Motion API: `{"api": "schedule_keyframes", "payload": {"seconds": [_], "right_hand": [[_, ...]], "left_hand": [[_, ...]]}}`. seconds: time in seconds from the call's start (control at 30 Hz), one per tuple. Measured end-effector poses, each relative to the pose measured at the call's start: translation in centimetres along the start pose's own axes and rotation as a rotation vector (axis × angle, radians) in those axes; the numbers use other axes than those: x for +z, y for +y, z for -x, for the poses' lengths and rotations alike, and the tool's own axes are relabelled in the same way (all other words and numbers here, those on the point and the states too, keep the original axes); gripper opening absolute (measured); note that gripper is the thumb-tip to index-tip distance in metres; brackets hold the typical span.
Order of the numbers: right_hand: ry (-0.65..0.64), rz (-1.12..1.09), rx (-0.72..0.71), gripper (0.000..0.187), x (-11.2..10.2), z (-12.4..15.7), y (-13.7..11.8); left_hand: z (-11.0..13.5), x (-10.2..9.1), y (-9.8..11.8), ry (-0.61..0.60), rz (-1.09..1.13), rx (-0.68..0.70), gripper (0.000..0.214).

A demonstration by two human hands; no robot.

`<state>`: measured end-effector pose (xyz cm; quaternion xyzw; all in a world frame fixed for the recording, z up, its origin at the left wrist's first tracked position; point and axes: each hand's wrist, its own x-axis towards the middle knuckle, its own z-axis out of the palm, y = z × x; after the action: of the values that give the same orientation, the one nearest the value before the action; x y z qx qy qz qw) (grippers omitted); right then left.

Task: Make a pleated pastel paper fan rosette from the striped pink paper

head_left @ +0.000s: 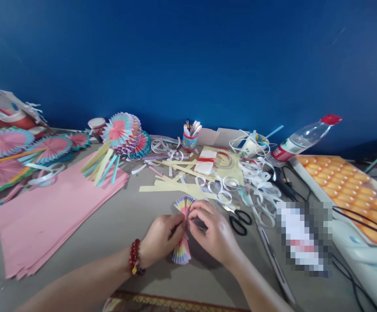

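Observation:
Between my hands is a pleated paper fan (182,255), pinched in at its middle and spread at both ends, in pink, yellow and purple bands. My left hand (162,238), below a wrist with a red bead bracelet (135,256), grips the fan's middle from the left. From the right, the fingertips of my right hand (212,229) close on the same middle; whatever fine thing may lie between them is too small to make out. Black-handled scissors (238,219) lie just right of my right hand.
Pink paper sheets (58,212) cover the left, with finished paper rosettes (119,130) behind. Cream strips (175,187), curled white scraps (260,186) and a pen cup (190,141) stand beyond my hands. At right are a metal ruler (274,264), a bottle (302,141) and a tray of orange domes (347,186).

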<state>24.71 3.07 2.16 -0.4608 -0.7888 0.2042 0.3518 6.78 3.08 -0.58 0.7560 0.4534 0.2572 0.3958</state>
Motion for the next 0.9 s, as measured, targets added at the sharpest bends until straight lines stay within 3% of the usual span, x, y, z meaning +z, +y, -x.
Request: {"api": "schedule_keyframes", "payload": {"seconds": [0.67,0.9], "right_hand": [[0.016,0.063,0.004,0.015,0.50,0.38,-0.17],[0.017,-0.008,0.041,0.015,0.56,0.44,-0.10]], "left_hand": [[0.44,0.51,-0.30,0.020,-0.212,0.129,0.015],[0.37,0.48,-0.35,0.027,-0.199,0.124,0.016]]}}
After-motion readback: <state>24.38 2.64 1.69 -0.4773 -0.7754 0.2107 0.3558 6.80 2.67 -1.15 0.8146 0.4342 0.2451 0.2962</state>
